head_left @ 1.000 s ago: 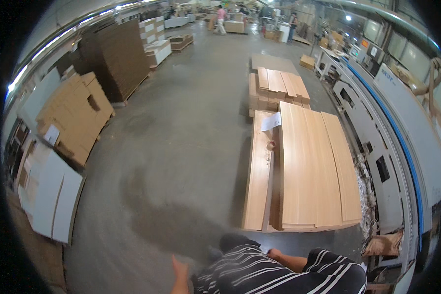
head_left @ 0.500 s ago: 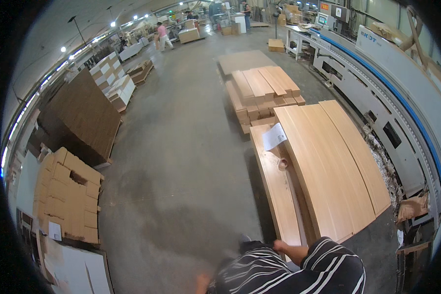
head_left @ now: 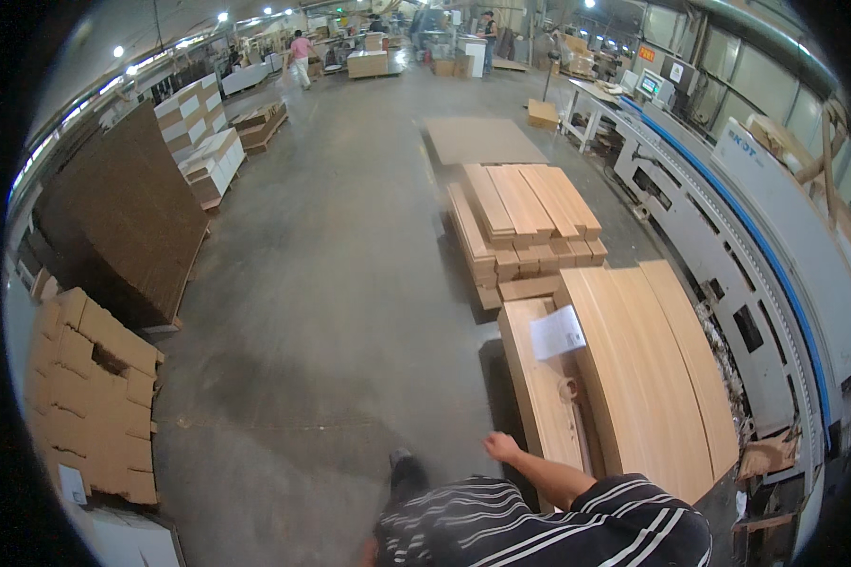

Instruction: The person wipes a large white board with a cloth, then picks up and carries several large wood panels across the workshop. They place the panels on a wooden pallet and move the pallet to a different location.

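Note:
My right hand point(head_left: 501, 446) hangs over the floor just left of the near stack of wooden boards point(head_left: 643, 369), apart from it. Its fingers look loosely curled, with nothing seen in them. Only a small blurred bit of my left hand point(head_left: 369, 550) shows at the lower edge beside the striped shirt, and its fingers cannot be made out. On the lower left boards of the near stack lie a white printed sheet point(head_left: 558, 333) and a small round ring-shaped thing point(head_left: 568, 388).
Ahead is a second board stack point(head_left: 529, 203), with a flat brown sheet point(head_left: 482, 141) beyond. A long grey machine point(head_left: 719, 236) lines the right side. Along the left stand cardboard pieces point(head_left: 90, 406), a tall dark stack point(head_left: 123, 208) and white-and-brown boxes point(head_left: 194, 123). People are far off.
The view has shifted, with the board stacks lower in the picture. My right hand has swung forward and left, away from the near stack's edge. A foot now shows farther left.

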`<state>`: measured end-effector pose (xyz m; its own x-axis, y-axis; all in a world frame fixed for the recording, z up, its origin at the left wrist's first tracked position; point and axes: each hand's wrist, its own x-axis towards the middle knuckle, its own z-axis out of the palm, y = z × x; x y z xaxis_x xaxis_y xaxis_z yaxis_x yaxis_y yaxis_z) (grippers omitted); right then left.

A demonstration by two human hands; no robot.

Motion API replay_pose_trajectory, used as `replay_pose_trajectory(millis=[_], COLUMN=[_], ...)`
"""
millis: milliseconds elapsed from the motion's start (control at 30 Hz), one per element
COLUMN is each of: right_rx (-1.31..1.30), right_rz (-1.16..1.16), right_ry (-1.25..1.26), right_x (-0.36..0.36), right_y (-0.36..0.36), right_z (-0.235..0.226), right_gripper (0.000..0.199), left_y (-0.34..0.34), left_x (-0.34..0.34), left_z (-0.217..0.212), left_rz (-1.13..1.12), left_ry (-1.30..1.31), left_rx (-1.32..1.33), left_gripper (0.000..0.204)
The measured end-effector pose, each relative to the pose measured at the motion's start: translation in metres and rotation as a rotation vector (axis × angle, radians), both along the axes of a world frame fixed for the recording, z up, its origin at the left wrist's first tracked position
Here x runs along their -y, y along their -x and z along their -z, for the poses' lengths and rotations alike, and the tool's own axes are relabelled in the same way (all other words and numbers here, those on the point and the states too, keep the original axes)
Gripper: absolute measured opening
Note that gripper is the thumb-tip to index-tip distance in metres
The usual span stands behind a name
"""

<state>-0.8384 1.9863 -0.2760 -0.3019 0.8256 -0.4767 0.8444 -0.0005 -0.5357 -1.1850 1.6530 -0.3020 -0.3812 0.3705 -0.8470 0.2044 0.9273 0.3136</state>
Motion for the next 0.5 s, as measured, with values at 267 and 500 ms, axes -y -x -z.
replay_pose_trajectory(millis=[267,500], right_rx=[0.353,0.234], right_rz=[-0.137,0.103], right_ry=[0.398,0.595], right_x=[0.032,-0.056], right_y=[-0.04,0.051], right_z=[0.065,0.078], right_gripper=[0.026,0.024], left_y=[0.168,0.237], left_x=[-0.275,-0.499], left_z=[0.023,-0.004], left_rz=[-0.265,-0.147], left_ry=[-0.254,-0.524], left_rx=[-0.006,0.036], left_gripper=[0.018,0.023])
